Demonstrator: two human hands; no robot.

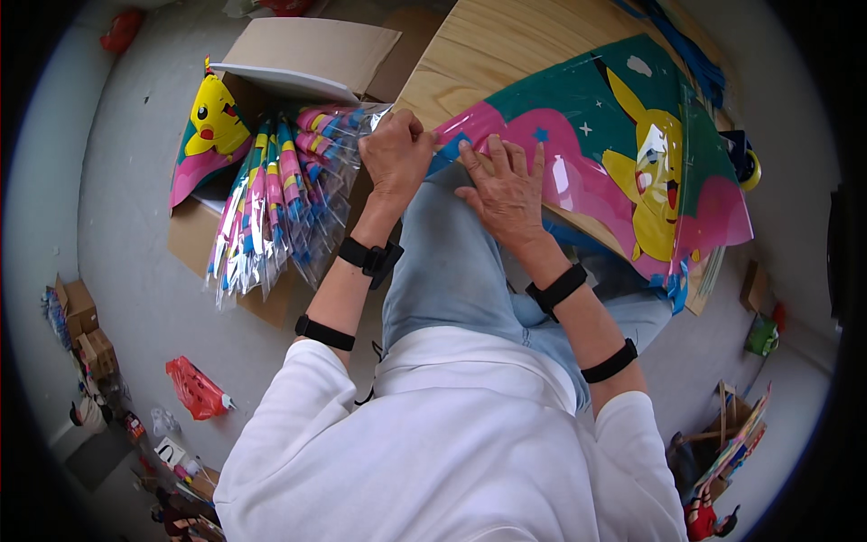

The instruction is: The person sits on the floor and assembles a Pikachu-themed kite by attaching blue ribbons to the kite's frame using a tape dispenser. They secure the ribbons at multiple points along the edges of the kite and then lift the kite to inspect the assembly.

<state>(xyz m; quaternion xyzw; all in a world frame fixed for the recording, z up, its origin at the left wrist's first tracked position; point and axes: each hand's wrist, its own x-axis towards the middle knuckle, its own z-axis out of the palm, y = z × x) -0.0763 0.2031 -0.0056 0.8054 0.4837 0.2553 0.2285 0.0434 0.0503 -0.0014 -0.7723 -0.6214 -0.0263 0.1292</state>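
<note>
A kite of thin shiny sheet [578, 167], green and pink with a yellow cartoon character, lies over the wooden table and reaches my lap at its narrow left end. My left hand [396, 155] is closed in a fist at that narrow tip, gripping it; the fingertips are turned from view. Beside it, my right hand [506, 194] rests on the kite with its fingers stretched and apart, pressing near a blue strip [444, 155] at the tip. Blue ribbon-like material [670, 291] hangs at the kite's lower right corner.
The wooden table [479, 54] extends ahead and right. At left, an open cardboard box [307, 45] bears a bundle of rolled kites in clear wrappers [280, 181] and another kite [212, 126]. A red plastic bag [196, 388] lies on the floor; small cartons [79, 307] stand by the wall.
</note>
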